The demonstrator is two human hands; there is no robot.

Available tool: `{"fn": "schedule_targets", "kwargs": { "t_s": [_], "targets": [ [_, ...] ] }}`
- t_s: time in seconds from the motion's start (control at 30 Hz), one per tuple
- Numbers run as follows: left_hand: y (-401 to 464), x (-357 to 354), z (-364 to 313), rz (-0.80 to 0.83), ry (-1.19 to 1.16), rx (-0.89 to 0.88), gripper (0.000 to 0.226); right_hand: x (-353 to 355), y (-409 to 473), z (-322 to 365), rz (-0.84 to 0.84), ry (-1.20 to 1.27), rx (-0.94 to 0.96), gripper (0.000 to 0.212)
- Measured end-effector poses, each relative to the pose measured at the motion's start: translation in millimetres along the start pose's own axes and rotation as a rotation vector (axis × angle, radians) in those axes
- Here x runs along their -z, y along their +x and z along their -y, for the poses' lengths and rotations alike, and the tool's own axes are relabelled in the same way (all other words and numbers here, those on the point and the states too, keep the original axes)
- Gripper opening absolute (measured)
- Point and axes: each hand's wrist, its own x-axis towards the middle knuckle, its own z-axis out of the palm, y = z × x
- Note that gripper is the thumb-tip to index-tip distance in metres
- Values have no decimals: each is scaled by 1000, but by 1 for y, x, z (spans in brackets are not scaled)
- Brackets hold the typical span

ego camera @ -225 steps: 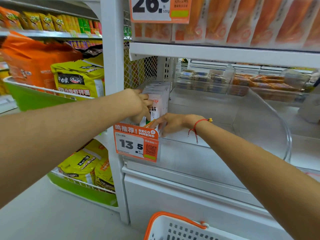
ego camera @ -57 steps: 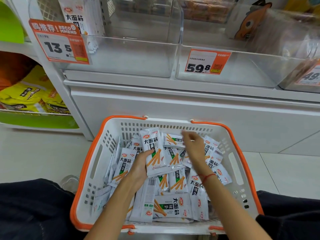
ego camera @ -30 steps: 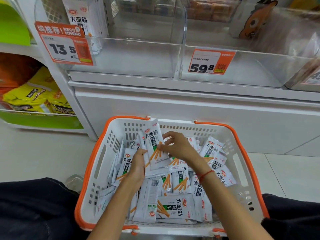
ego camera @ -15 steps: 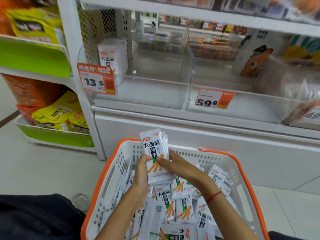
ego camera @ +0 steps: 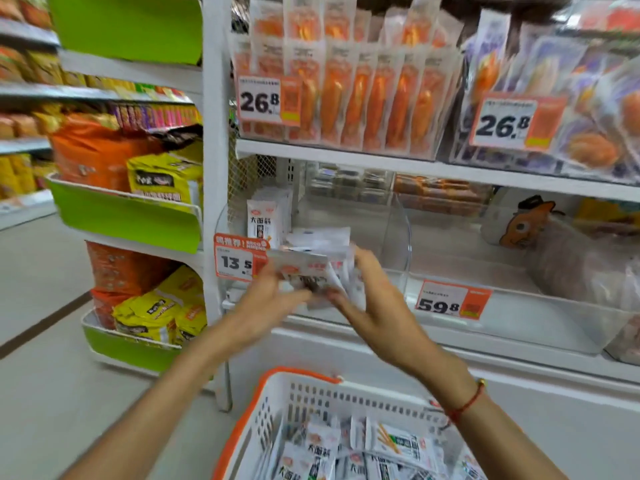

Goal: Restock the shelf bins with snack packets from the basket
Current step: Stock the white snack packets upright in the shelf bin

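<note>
1. I held a stack of snack packets (ego camera: 313, 268) pinched between my left hand (ego camera: 268, 299) and right hand (ego camera: 375, 299), in front of the clear shelf bin (ego camera: 394, 233).
2. Only one upright row (ego camera: 266, 220) stood inside.
3. The basket (ego camera: 277, 403) still held many packets; most restocking remained.

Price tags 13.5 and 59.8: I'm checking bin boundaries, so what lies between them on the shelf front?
In the head view, between the 13.5 tag and the 59.8 tag are both hands gripping a packet stack, and behind them the clear divider.
</note>
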Motion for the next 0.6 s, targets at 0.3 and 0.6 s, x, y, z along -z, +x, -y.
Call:
{"fn": "schedule_targets", "kwargs": {
  "t_s": [0.3, 0.6],
  "targets": [
    [76, 96, -19, -167, 494, -109, 70, -29, 115, -10, -219, -120, 56, 50],
    [136, 105, 13, -162, 850, 446, 41, -71, 166, -71, 18, 167, -275, 54]
  ]
}}
